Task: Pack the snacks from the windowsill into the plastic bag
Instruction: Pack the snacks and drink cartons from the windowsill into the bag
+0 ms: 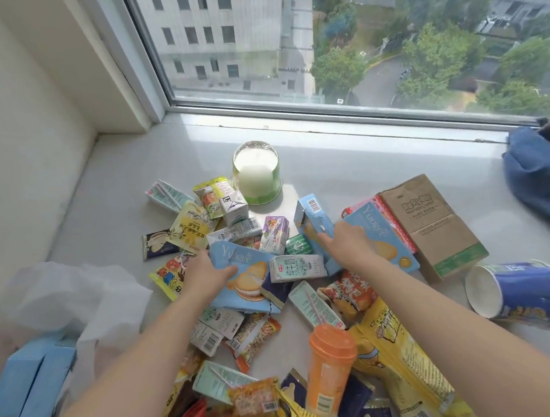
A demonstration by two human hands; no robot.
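Several snacks lie heaped on the white windowsill (346, 170). My left hand (206, 275) grips the left edge of a flat light-blue biscuit box (249, 281) in the middle of the heap. My right hand (347, 242) closes on an upright light-blue biscuit box (313, 222), beside another flat blue biscuit box (383, 236). The translucent white plastic bag (78, 300) lies open at the left, with two light-blue boxes (29, 385) in its mouth. Small milk cartons (297, 267), yellow chip bags (398, 356) and an orange cup (330, 367) lie around my forearms.
A green cup with a white lid (256, 173) lies behind the heap. A brown paper bag (431, 226) and a blue paper cup on its side (517, 292) are at the right. Blue cloth (541, 176) covers the far right. The window frame (325, 110) runs behind.
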